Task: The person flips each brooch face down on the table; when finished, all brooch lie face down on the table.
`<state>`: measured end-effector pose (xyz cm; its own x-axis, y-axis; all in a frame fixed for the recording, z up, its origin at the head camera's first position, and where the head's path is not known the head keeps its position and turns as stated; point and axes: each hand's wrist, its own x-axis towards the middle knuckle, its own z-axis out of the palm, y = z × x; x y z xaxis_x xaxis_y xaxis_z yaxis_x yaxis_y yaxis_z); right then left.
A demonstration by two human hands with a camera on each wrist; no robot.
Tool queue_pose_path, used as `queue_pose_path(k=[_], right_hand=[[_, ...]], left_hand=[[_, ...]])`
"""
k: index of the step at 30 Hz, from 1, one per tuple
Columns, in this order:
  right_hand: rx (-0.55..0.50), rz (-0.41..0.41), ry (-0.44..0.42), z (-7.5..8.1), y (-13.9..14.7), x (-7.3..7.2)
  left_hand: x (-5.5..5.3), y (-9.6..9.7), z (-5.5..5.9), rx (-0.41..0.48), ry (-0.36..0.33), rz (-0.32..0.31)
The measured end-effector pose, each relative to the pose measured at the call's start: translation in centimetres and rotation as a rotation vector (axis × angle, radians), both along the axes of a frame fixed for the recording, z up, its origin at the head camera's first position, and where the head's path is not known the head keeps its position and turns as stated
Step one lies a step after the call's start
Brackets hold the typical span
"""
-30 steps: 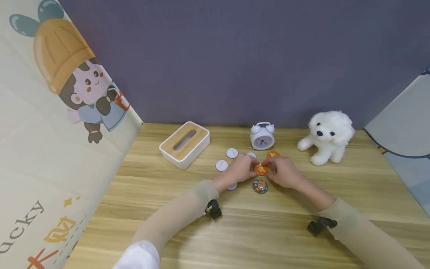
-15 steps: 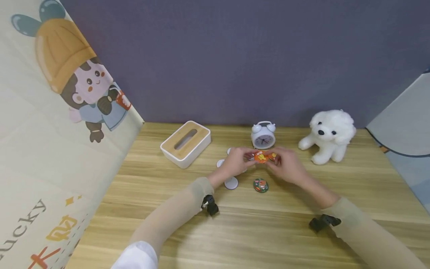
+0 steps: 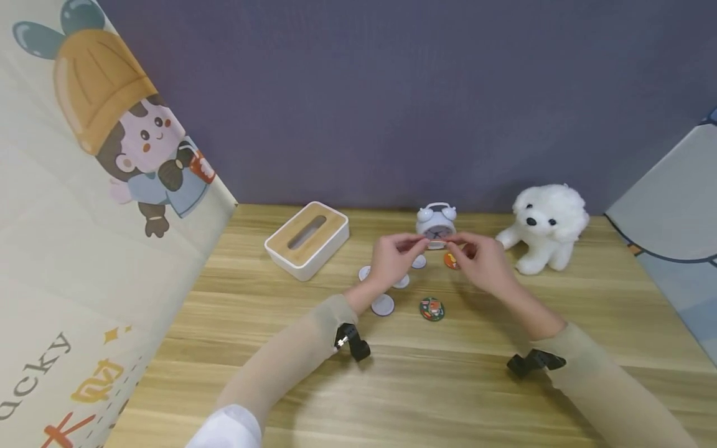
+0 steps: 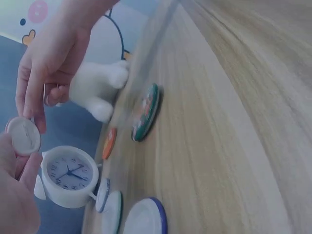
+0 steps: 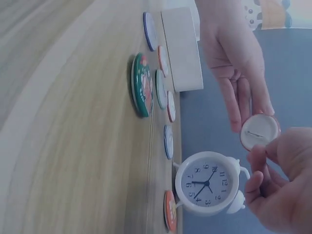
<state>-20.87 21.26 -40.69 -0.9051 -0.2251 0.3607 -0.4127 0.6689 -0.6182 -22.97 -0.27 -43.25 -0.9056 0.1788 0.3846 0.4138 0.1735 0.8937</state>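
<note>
Both hands pinch one round pin badge (image 3: 437,243) by its edges, held up off the table in front of the alarm clock. My left hand (image 3: 390,260) has it from the left, my right hand (image 3: 483,264) from the right. In the right wrist view the white back of the badge (image 5: 260,132) shows, with its thin pin across it. On the table below lie a green patterned badge (image 3: 432,309) and an orange badge (image 3: 451,261), both picture side up. Several badges lie white back up near my left hand, among them one badge (image 3: 383,305) nearest me.
A white alarm clock (image 3: 436,223) stands just behind the hands. To the left is a white tissue box (image 3: 308,241) with a wooden lid. A white plush dog (image 3: 549,229) sits at the right. A dark wall panel (image 3: 392,106) rises behind the wooden table (image 3: 437,398).
Both hands lifted the badge from the table and moved it away from me, towards the clock. Its orange face, visible earlier, has tipped so that it shows almost edge-on in the head view.
</note>
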Motion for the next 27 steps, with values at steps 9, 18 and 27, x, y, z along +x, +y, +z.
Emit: queue_pose_path(k=[9,18,27], right_hand=[[-0.045,-0.03,0.033,0.25,-0.58,-0.25],[-0.062,-0.049,-0.034,-0.09,-0.34,-0.09],[-0.036,-0.002,-0.16,-0.3,-0.32,-0.07]], left_hand=[[0.11,0.19,0.35,0.082,0.001,0.007],[0.79,0.03,0.42,-0.05,-0.021,-0.068],[0.82,-0.16,-0.03,-0.135,-0.094,-0.084]])
